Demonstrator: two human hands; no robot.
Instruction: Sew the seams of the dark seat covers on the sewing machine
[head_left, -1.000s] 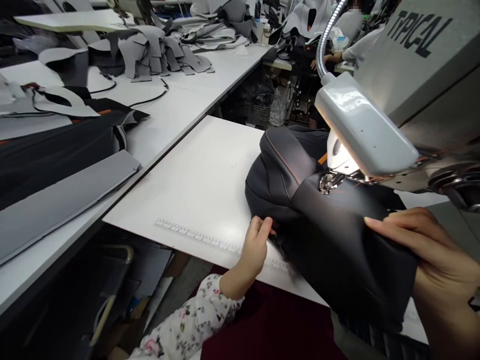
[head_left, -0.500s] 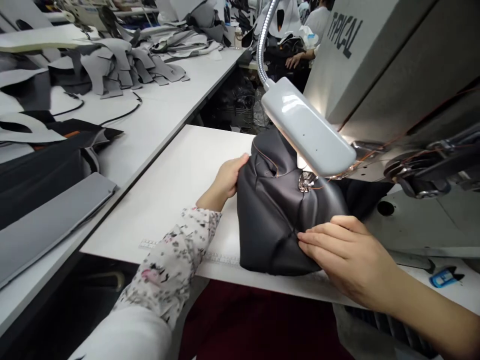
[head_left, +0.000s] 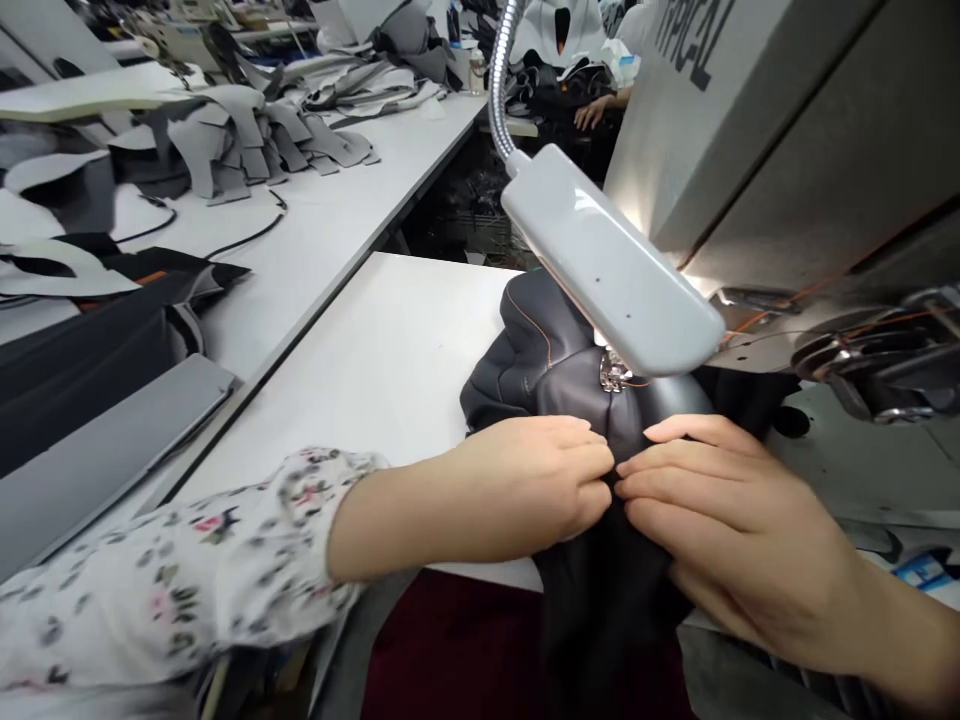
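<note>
A black leather-like piece (head_left: 525,345) with orange stitching lies bunched under the presser foot (head_left: 615,372) of the sewing machine (head_left: 780,130). My left hand (head_left: 532,485) has its fingers curled on the piece just in front of the foot, gripping the material. Close beside it, my right hand (head_left: 742,530) pinches the piece along its seam, fingertips nearly touching those of the left. Part of the piece hangs down over the table's front edge. Orange thread runs to the needle, which the lamp (head_left: 611,265) partly hides.
To the left, a long white table (head_left: 315,225) carries piles of grey cut pieces (head_left: 240,140) and dark panels (head_left: 82,340). A blue object (head_left: 922,572) lies at the right. Farther back, another person's hand (head_left: 595,112) rests by dark material.
My left hand has moved right, from the piece's left edge to the seam before the foot. The piece's near part now droops over the table edge. My right hand stays near the seam.
</note>
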